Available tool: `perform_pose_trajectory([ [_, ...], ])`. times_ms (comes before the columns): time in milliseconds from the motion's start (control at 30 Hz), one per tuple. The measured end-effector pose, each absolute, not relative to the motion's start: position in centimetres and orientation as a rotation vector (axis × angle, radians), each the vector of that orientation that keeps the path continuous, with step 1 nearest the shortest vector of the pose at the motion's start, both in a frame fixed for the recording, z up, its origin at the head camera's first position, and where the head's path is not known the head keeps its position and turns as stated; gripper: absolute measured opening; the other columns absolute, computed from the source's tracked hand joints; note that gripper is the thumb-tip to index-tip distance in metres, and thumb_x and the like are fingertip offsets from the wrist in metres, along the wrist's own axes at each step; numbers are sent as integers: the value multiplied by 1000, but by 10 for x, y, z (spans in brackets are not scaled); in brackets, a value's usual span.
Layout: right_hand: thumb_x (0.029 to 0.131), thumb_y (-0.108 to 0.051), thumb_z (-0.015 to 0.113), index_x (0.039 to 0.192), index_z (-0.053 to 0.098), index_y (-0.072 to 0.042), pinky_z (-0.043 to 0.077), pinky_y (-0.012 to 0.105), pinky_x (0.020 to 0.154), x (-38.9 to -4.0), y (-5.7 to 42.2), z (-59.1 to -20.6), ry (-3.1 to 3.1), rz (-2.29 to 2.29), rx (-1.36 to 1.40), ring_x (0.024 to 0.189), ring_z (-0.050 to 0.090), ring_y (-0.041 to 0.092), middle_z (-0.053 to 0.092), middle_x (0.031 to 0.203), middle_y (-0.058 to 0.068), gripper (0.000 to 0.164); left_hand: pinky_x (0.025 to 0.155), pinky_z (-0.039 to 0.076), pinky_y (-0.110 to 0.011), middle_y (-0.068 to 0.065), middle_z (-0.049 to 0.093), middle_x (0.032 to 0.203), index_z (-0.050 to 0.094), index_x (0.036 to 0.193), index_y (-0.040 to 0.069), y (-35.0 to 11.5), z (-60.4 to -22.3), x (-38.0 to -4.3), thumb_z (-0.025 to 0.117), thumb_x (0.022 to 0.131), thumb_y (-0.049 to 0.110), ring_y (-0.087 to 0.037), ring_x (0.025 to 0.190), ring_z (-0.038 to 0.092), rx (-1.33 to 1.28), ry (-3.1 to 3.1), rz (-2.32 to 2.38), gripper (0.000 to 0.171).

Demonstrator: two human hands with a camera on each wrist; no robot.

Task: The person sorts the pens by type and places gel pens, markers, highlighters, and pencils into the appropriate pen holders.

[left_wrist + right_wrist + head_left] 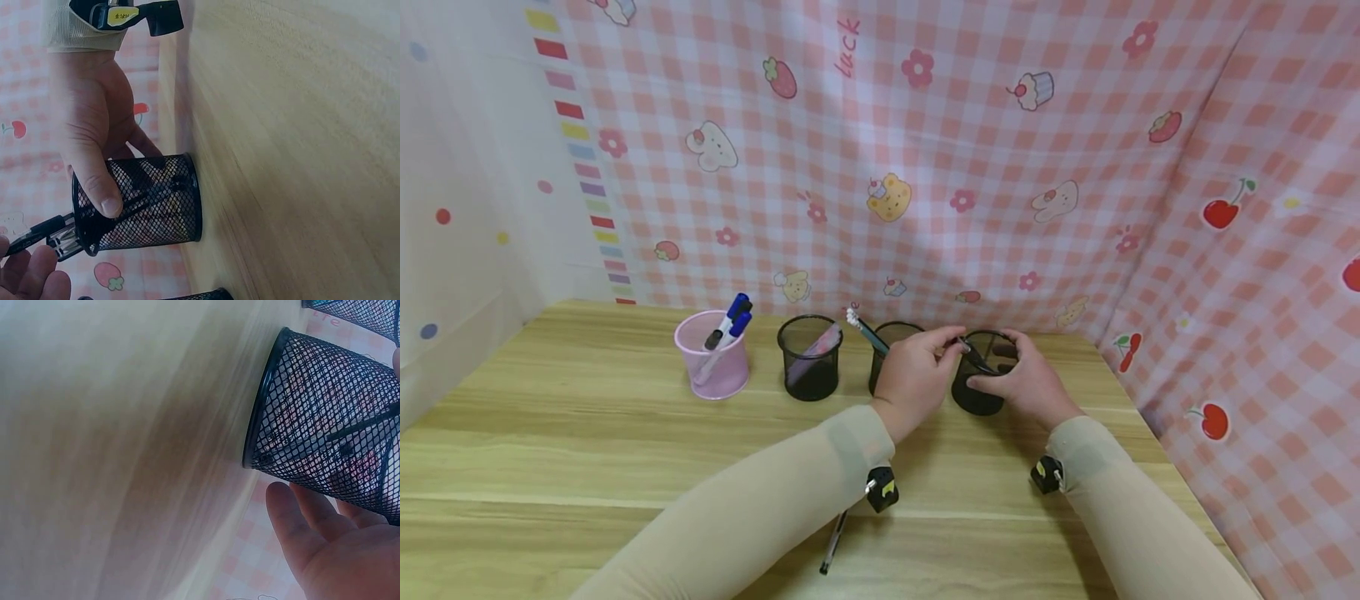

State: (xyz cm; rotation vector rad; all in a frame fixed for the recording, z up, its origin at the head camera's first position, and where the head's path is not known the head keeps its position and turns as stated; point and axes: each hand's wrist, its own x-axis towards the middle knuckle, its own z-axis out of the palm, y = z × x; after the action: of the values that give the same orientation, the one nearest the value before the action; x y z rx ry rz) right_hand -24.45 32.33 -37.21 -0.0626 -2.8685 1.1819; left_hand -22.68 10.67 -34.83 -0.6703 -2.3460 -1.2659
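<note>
The rightmost black mesh pen cup [977,396] stands upright on the table. My right hand [1037,383] grips its side, the thumb in front and the other fingers around the far side. At its mouth my left hand [917,379] pinches a black pen [40,232], which slants at the rim. Beside that pen, a second one with a silvery clip [65,242] leans out of the cup in the left wrist view. Dark pen shafts show through the mesh [325,394] in the right wrist view. The left fingertips hide part of the pinched pen.
To the left stand a pink cup [730,379] with several markers, a black mesh cup [812,383] holding a pinkish-purple item, and another black cup [898,327] with a teal pen [868,335]. A clear pen [833,546] lies near my left forearm. Checked cloth borders the table.
</note>
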Motion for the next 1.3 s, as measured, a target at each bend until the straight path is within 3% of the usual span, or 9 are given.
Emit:
perform_pose_trajectory([
  [167,82,-42,90,165,22,-4,34,59,123,-245,324,-373,-2868,1183,-65,148,41,45,40,162,27,113,78,60,-31,-3,80,118,76,130,16,108,-348,-226,64,106,23,-13,96,76,-674,-2359,-1271,28],
  [300,82,-42,90,165,22,-3,34,59,124,-245,324,-373,-2867,1187,-63,149,40,44,40,162,27,114,84,61,-34,-3,79,120,77,128,16,106,-347,-226,64,106,23,-16,101,76,-664,-2367,-1283,27],
  [433,82,-42,90,165,21,-3,33,59,124,-246,325,-374,-2868,1191,-60,150,39,44,40,163,26,114,83,60,-32,-1,80,118,77,127,16,104,-346,-226,64,106,25,-14,99,75,-657,-2384,-1290,26],
  [600,82,-43,90,165,21,-3,34,59,123,-246,325,-374,-2871,1181,-54,150,39,45,40,163,26,114,74,54,-27,1,79,117,76,127,17,99,-344,-225,63,107,27,-11,84,70,-680,-2432,-1287,26],
  [800,82,-45,89,165,21,-4,34,60,123,-245,324,-373,-2878,1171,-59,150,39,45,39,163,26,115,80,58,-31,1,78,122,71,132,17,86,-339,-217,61,108,30,-11,94,72,-768,-2543,-1259,29],
  [1033,83,-47,89,166,20,-7,35,61,122,-246,324,-374,-2888,1178,-69,152,37,46,37,165,25,115,88,59,-34,3,78,113,71,130,17,65,-336,-212,63,107,33,-11,96,71,-894,-2718,-1012,29],
  [1300,83,-47,89,167,19,-9,34,61,123,-244,323,-371,-2895,1184,-80,152,37,45,40,164,21,116,81,58,-34,7,75,101,71,130,18,35,-347,-211,71,101,39,-9,84,66,-888,-3013,-700,36],
])
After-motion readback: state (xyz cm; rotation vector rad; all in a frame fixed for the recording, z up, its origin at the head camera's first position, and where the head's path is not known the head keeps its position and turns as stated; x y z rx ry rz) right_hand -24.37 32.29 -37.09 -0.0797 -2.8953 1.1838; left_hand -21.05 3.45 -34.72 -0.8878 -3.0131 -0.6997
